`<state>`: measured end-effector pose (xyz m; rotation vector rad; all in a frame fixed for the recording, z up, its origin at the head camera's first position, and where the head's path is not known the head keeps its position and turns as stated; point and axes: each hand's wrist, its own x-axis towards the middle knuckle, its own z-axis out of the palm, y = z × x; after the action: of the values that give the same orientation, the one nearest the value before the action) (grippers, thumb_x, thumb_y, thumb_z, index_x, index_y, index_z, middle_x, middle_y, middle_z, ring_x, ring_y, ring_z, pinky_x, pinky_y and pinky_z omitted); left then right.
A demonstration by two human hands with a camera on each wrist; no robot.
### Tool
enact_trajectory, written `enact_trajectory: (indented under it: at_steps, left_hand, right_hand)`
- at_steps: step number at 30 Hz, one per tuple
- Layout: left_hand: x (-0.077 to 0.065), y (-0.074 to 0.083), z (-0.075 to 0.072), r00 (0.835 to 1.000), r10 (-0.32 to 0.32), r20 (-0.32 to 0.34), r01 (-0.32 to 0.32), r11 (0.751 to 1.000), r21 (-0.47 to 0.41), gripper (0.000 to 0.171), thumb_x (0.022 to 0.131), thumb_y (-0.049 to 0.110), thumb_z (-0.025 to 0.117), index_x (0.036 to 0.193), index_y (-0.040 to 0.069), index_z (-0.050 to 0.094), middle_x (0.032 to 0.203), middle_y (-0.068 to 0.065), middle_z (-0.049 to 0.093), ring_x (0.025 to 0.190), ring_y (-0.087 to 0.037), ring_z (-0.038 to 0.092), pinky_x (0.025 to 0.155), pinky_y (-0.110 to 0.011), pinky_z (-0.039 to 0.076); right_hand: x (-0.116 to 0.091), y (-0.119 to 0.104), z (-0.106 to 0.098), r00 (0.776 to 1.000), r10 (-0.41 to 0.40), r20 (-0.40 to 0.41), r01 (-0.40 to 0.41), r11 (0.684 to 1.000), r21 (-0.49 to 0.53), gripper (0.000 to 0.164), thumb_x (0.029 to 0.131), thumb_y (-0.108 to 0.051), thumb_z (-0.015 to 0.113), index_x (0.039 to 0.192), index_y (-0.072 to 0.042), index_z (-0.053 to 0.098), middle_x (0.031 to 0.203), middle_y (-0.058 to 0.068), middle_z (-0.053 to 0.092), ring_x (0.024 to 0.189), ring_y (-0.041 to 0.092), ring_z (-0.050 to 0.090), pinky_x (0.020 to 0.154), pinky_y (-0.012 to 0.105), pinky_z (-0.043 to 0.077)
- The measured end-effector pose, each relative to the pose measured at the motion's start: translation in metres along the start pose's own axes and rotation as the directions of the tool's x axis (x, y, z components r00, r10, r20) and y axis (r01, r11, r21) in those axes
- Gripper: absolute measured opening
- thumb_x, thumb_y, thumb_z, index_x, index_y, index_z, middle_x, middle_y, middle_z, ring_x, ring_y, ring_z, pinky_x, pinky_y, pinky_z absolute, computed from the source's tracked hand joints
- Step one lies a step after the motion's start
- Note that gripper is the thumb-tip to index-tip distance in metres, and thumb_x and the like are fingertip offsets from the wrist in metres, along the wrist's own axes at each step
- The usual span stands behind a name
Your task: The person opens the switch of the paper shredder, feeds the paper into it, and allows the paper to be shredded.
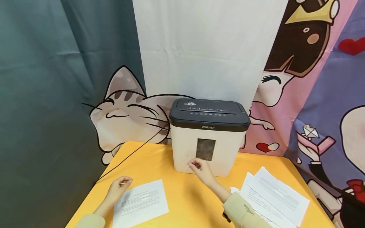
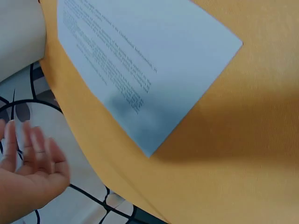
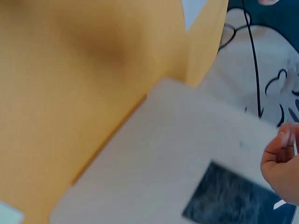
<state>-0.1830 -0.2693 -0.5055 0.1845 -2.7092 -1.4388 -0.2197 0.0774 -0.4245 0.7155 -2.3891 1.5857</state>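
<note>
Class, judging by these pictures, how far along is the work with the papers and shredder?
Done: a single printed sheet lies apart from the overlapping papers; whether anything has been shredded, the dark window does not show. In hand: no sheet; the left hand is near the single sheet, the right hand in front of the shredder. Left: probably feeding all these sheets in, since none stands in the slot.

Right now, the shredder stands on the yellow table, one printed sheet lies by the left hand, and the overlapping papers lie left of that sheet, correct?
Not quite: the overlapping papers lie to the right of the printed sheet, not left, as the head view shows. The rest is right.
</note>
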Motion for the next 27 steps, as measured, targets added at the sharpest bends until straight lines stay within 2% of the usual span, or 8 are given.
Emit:
enact_trajectory:
  at_steps: [4,6,8,12,16,21,25,27]
  left_hand:
    - [-0.001,-0.006,-0.006,0.998,0.055,-0.009,-0.054,0.997,0.051,0.027,0.093,0.023,0.060,0.101,-0.003,0.065,0.091,-0.008,0.066,0.082,-0.008,0.057,0.070,-0.023,0.048]
    - [-0.002,-0.011,-0.006,0.992,0.119,-0.034,-0.118,0.993,0.033,0.027,0.091,0.023,0.061,0.097,-0.003,0.065,0.086,-0.007,0.065,0.079,-0.008,0.057,0.067,-0.022,0.047]
    - [-0.005,-0.016,-0.005,0.989,0.134,-0.057,-0.133,0.991,0.024,0.026,0.090,0.021,0.062,0.095,-0.004,0.065,0.085,-0.006,0.065,0.079,-0.008,0.056,0.066,-0.022,0.045]
    - [-0.014,-0.019,-0.004,0.997,0.040,-0.064,-0.037,0.999,0.040,0.023,0.090,0.016,0.061,0.101,-0.004,0.063,0.088,-0.009,0.064,0.078,-0.010,0.057,0.064,-0.021,0.045]
    - [-0.023,-0.018,-0.004,0.995,-0.094,-0.020,0.095,0.991,0.096,0.028,0.091,0.016,0.059,0.112,-0.003,0.058,0.095,-0.011,0.064,0.079,-0.014,0.059,0.063,-0.023,0.046]
    - [-0.025,-0.022,-0.003,0.990,-0.143,-0.005,0.143,0.981,0.134,0.034,0.090,0.015,0.058,0.115,-0.006,0.054,0.094,-0.015,0.062,0.080,-0.021,0.059,0.061,-0.027,0.042]
    - [-0.023,-0.023,0.002,0.990,-0.142,0.013,0.138,0.977,0.162,0.042,0.089,0.017,0.058,0.119,-0.012,0.050,0.102,-0.025,0.057,0.093,-0.031,0.055,0.073,-0.036,0.044]
    - [-0.023,-0.023,0.004,0.988,-0.154,0.024,0.149,0.976,0.160,0.046,0.089,0.018,0.058,0.121,-0.014,0.048,0.106,-0.028,0.053,0.098,-0.035,0.052,0.078,-0.043,0.043]
  right_hand:
    - [-0.003,0.009,0.023,0.996,0.043,0.076,-0.044,0.999,0.010,0.011,0.089,0.004,0.056,0.089,0.009,0.065,0.080,0.022,0.065,0.068,0.035,0.059,0.060,0.020,0.047]
    - [-0.003,0.020,0.035,0.993,0.066,0.093,-0.067,0.998,0.010,0.010,0.090,0.003,0.056,0.089,0.007,0.066,0.080,0.022,0.066,0.068,0.034,0.059,0.059,0.019,0.046]
    - [-0.003,0.033,0.046,0.990,0.085,0.111,-0.086,0.996,0.009,0.011,0.090,0.001,0.056,0.090,0.005,0.067,0.082,0.020,0.067,0.068,0.032,0.061,0.059,0.018,0.046]
    - [-0.005,0.049,0.058,0.982,0.106,0.156,-0.111,0.994,0.020,0.012,0.092,-0.005,0.057,0.090,0.003,0.067,0.086,0.016,0.068,0.070,0.019,0.062,0.062,0.018,0.047]
    - [-0.010,0.056,0.065,0.974,0.128,0.188,-0.144,0.987,0.074,0.012,0.092,-0.005,0.058,0.091,0.005,0.065,0.088,0.019,0.067,0.070,0.012,0.059,0.062,0.017,0.046]
    - [-0.015,0.064,0.078,0.969,0.152,0.196,-0.174,0.980,0.101,0.013,0.090,-0.002,0.058,0.092,0.010,0.062,0.085,0.021,0.064,0.069,0.016,0.057,0.060,0.020,0.046]
    - [-0.023,0.082,0.093,0.978,0.112,0.175,-0.120,0.992,0.034,0.015,0.089,-0.009,0.056,0.091,0.005,0.061,0.076,0.006,0.060,0.066,0.007,0.051,0.057,0.020,0.044]
    - [-0.028,0.086,0.099,0.975,0.141,0.173,-0.152,0.987,0.049,0.016,0.088,-0.010,0.057,0.092,0.005,0.060,0.072,0.002,0.056,0.062,0.005,0.047,0.053,0.021,0.042]
